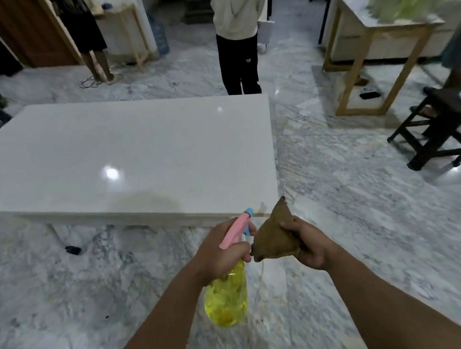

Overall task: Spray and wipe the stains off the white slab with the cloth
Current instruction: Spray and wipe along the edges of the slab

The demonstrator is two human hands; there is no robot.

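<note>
— Forearms first, both reaching out over the marble floor (360, 193), short of the slab (131, 153). What's in each hand?

— Left hand (220, 253) is clenched round the neck of the bottle (227, 296) — yellow body hanging below the fist, pink trigger head on top, blue nozzle aimed at the slab's near edge. One of its fingers (250, 228) lies at the trigger. Right hand (306, 246) grips the cloth (276, 235), a brown bunch pinched between thumb and curled fingers, one corner sticking up toward the slab's near right corner.

— And the stains?

— A faint brownish smear (147, 199) on the slab, just inside its near edge, ahead and to the left of the nozzle. More marks seem to sit on the edge face by the near right corner, though they are too small to be sure.

— So how should the spraying go?

— I'd say step closer to the slab and swing the nozzle left over the smear, so the mist lands on the slab and not the floor. Keep the cloth clear of the nozzle — right now they nearly touch. A few short pulls, then wipe from the clean side toward the slab's near edge.
</note>
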